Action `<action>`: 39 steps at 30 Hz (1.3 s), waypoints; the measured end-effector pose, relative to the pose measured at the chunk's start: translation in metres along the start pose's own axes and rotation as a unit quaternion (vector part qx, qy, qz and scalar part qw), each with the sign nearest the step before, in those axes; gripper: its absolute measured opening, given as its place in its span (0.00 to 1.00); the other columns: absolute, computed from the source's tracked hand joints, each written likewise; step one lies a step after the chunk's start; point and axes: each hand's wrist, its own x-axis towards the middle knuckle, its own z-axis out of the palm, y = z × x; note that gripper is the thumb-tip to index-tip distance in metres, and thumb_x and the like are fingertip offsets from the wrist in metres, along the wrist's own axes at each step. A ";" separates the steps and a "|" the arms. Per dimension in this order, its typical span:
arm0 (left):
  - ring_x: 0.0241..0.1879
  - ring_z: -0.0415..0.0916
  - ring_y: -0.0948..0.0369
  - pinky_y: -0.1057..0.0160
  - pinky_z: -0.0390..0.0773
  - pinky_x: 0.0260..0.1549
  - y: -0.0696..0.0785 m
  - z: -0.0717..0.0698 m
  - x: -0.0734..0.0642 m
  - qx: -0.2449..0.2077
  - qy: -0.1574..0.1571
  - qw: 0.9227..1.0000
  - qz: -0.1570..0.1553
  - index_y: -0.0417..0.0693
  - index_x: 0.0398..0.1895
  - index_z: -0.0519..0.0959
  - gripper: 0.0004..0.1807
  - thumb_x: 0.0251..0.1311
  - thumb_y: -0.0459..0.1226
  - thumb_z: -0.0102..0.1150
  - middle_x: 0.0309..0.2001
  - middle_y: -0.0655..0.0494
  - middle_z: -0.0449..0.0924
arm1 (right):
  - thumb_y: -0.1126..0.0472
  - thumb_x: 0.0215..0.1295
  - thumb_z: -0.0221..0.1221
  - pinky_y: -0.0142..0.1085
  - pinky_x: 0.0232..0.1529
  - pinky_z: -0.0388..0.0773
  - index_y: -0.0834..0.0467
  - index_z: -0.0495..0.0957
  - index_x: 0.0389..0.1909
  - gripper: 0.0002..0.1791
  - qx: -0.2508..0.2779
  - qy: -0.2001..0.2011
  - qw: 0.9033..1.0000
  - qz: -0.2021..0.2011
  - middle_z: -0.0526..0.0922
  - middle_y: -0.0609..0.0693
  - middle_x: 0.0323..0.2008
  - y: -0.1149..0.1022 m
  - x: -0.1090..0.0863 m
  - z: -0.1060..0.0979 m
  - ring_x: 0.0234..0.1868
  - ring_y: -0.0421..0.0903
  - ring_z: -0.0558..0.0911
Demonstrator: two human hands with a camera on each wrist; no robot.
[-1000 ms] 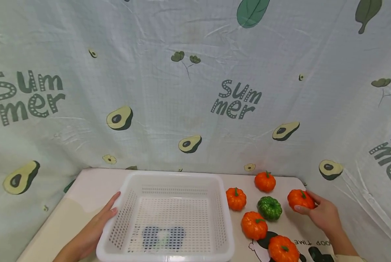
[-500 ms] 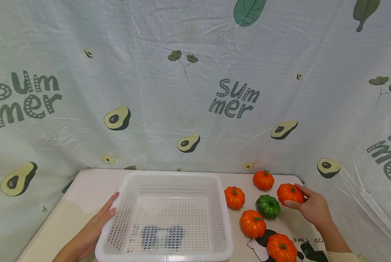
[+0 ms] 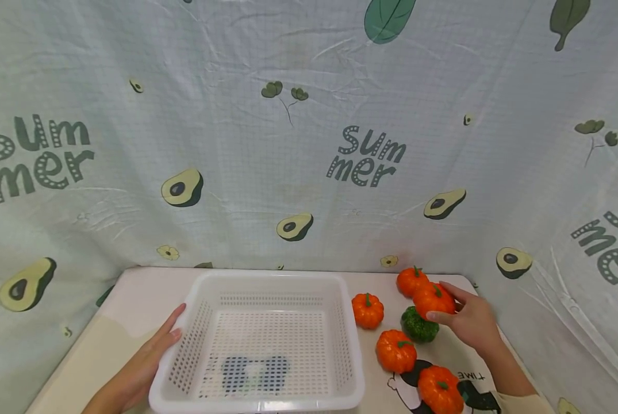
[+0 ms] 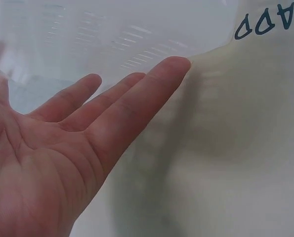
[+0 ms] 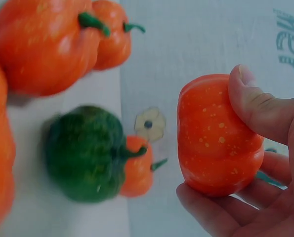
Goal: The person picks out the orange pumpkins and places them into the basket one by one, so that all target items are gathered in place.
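Note:
A small orange pumpkin with a green stem is gripped by my right hand, thumb on one side and fingers on the other. In the head view it overlaps the green pumpkin and the orange pumpkin at the back. The right wrist view shows the held pumpkin up close, apart from the green pumpkin. My left hand lies along the left side of a white plastic basket. Its fingers are straight at the basket wall in the left wrist view.
Between basket and right arm stand more orange pumpkins: one by the basket's rim, one in front of it, one nearest me. The pale table carries a printed pattern. Behind it hangs a printed curtain.
My right hand has carried the orange pumpkin leftward and slightly back, from the table's right side to over the green one. The left hand has stayed at the basket.

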 end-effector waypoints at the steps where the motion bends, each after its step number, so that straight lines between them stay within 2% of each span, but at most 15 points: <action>1: 0.74 0.58 0.42 0.49 0.78 0.57 0.000 0.000 0.000 -0.003 -0.002 1.000 0.000 0.69 0.85 0.31 0.36 0.84 0.53 0.33 0.86 0.40 0.31 | 0.49 0.55 0.78 0.53 0.53 0.86 0.63 0.67 0.76 0.51 0.005 -0.002 1.000 -0.004 0.71 0.72 0.70 -0.003 0.000 0.002 0.62 0.71 0.78; 11: 0.72 0.60 0.44 0.50 0.78 0.56 -0.003 -0.003 0.001 -0.010 -0.020 1.000 0.007 0.70 0.85 0.28 0.36 0.84 0.53 0.31 0.85 0.39 0.31 | 0.54 0.56 0.78 0.54 0.56 0.84 0.64 0.66 0.77 0.49 0.029 -0.023 0.999 -0.032 0.71 0.72 0.71 -0.030 -0.003 0.017 0.63 0.70 0.79; 16: 0.72 0.61 0.47 0.51 0.78 0.57 -0.004 -0.005 0.001 -0.006 -0.027 1.000 0.006 0.70 0.84 0.27 0.36 0.84 0.53 0.30 0.85 0.38 0.29 | 0.54 0.56 0.78 0.52 0.54 0.85 0.62 0.67 0.76 0.49 0.030 -0.033 0.998 -0.036 0.75 0.71 0.68 -0.045 -0.004 0.025 0.58 0.65 0.82; 21: 0.72 0.61 0.50 0.54 0.77 0.57 -0.002 -0.004 0.002 -0.002 -0.018 1.000 0.010 0.71 0.85 0.30 0.36 0.84 0.53 0.32 0.86 0.42 0.31 | 0.52 0.53 0.80 0.47 0.50 0.85 0.59 0.71 0.74 0.48 0.020 -0.030 0.998 -0.046 0.80 0.68 0.61 -0.055 -0.005 0.031 0.53 0.59 0.83; 25: 0.73 0.58 0.48 0.53 0.76 0.58 0.000 -0.001 0.004 -0.001 -0.012 1.000 0.007 0.70 0.85 0.31 0.36 0.84 0.53 0.33 0.86 0.43 0.32 | 0.51 0.51 0.80 0.44 0.49 0.83 0.58 0.73 0.73 0.47 0.020 -0.032 0.998 -0.058 0.83 0.65 0.60 -0.061 -0.006 0.037 0.51 0.55 0.82; 30: 0.74 0.58 0.45 0.52 0.77 0.58 0.000 -0.001 0.003 0.001 -0.008 1.000 0.002 0.68 0.85 0.30 0.36 0.84 0.53 0.32 0.86 0.41 0.32 | 0.53 0.52 0.80 0.48 0.54 0.83 0.58 0.73 0.73 0.47 0.023 -0.036 0.997 -0.071 0.82 0.64 0.63 -0.069 -0.008 0.045 0.53 0.54 0.83; 34: 0.72 0.59 0.45 0.52 0.77 0.57 0.000 -0.002 0.002 0.001 -0.007 1.000 0.002 0.68 0.85 0.30 0.37 0.84 0.53 0.33 0.86 0.40 0.33 | 0.55 0.52 0.80 0.46 0.52 0.83 0.57 0.74 0.72 0.45 0.028 -0.036 0.996 -0.081 0.83 0.63 0.62 -0.077 -0.007 0.049 0.51 0.53 0.84; 39: 0.72 0.60 0.45 0.52 0.77 0.57 -0.002 -0.003 0.002 0.002 -0.007 1.000 0.004 0.67 0.85 0.30 0.37 0.84 0.53 0.32 0.85 0.39 0.33 | 0.57 0.52 0.80 0.48 0.53 0.85 0.57 0.75 0.71 0.44 0.040 -0.040 0.994 -0.091 0.84 0.62 0.61 -0.084 -0.006 0.056 0.50 0.53 0.85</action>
